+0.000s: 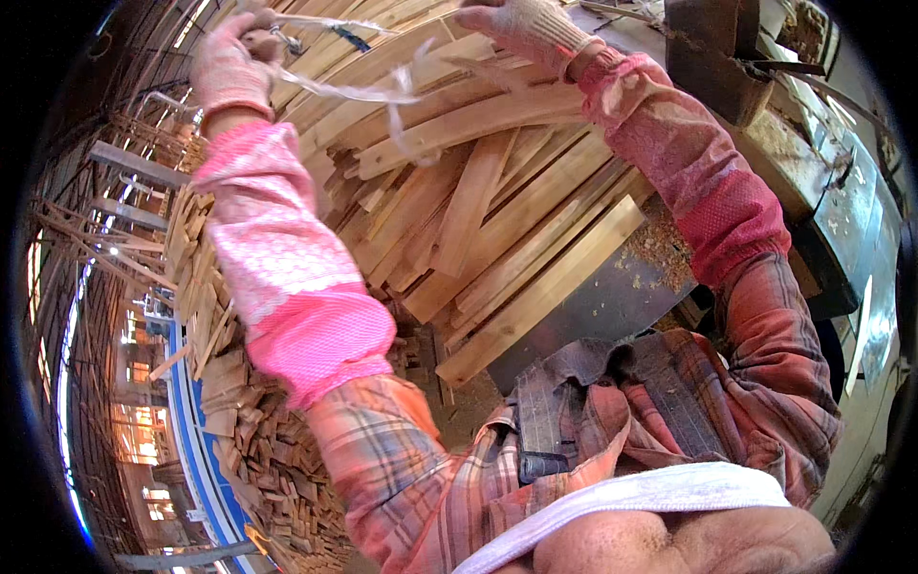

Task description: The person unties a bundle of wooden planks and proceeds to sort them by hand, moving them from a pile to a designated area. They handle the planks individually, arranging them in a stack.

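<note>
My left hand (234,67), in a pale knitted glove, is raised at the upper left, its fingers closed around white string (349,93). One strand stretches right from the fingers; a frayed, blurred length hangs over the wood. At the top edge my right hand (531,31), also gloved, has its fingers drawn together, partly cut off by the frame. Whatever it pinches cannot be made out. Below both hands lies a pile of wooden slats (478,129), some curved, some straight. A straight board (545,292) lies nearest me.
A dark metal plate (583,325) with sawdust (660,253) lies close to my body. Machinery with a metal table (851,230) stands at the right. Offcuts (287,469) are heaped at the lower left, beside a blue rail (186,411).
</note>
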A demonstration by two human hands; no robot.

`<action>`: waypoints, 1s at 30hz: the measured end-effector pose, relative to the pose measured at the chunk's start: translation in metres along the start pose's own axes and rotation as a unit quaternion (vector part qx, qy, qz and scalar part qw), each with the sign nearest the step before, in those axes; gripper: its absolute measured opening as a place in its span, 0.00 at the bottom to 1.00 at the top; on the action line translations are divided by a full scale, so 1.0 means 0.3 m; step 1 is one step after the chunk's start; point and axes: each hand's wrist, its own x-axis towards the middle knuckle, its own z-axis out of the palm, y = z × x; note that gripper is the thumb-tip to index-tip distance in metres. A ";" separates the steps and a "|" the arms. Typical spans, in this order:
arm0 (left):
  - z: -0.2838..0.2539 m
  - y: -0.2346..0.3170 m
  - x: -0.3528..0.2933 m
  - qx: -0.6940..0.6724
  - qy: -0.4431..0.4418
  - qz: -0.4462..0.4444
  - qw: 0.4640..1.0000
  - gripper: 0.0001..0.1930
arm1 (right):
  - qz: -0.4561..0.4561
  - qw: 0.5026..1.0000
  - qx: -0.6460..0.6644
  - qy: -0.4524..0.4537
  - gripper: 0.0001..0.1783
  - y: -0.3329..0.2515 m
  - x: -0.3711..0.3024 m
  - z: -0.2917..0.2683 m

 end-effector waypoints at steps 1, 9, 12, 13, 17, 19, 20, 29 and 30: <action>-0.077 0.040 0.051 0.035 0.038 0.038 0.998 0.09 | -0.002 0.997 -0.074 0.024 0.24 0.023 -0.008 0.020; -0.129 0.197 0.040 0.106 0.070 0.131 0.983 0.15 | -0.145 0.819 -0.510 -0.220 0.42 0.151 -0.169 0.217; 0.078 0.158 -0.129 0.146 0.088 0.191 0.967 0.17 | -0.183 0.743 -0.608 -0.213 0.45 0.302 -0.159 0.273; 0.096 0.166 -0.140 0.144 0.089 0.188 0.967 0.18 | -0.211 0.733 -0.621 -0.181 0.45 0.373 -0.139 0.263; 0.042 0.192 -0.185 0.186 0.084 0.187 0.961 0.20 | -0.318 0.704 -0.624 -0.118 0.40 0.488 -0.024 0.235; 0.041 0.176 -0.220 0.189 0.091 0.191 0.959 0.20 | -0.302 0.699 -0.635 -0.128 0.39 0.510 0.058 0.231; 0.013 0.160 -0.228 0.195 0.102 0.191 0.956 0.20 | -0.259 0.709 -0.637 -0.157 0.38 0.468 0.095 0.258; -0.342 0.239 -0.146 0.295 0.066 0.104 0.948 0.20 | -0.116 0.781 -0.528 -0.312 0.21 0.403 0.264 0.331; -0.211 0.180 -0.209 0.288 0.072 0.140 0.945 0.19 | -0.152 0.818 -0.487 -0.265 0.21 0.352 0.254 0.322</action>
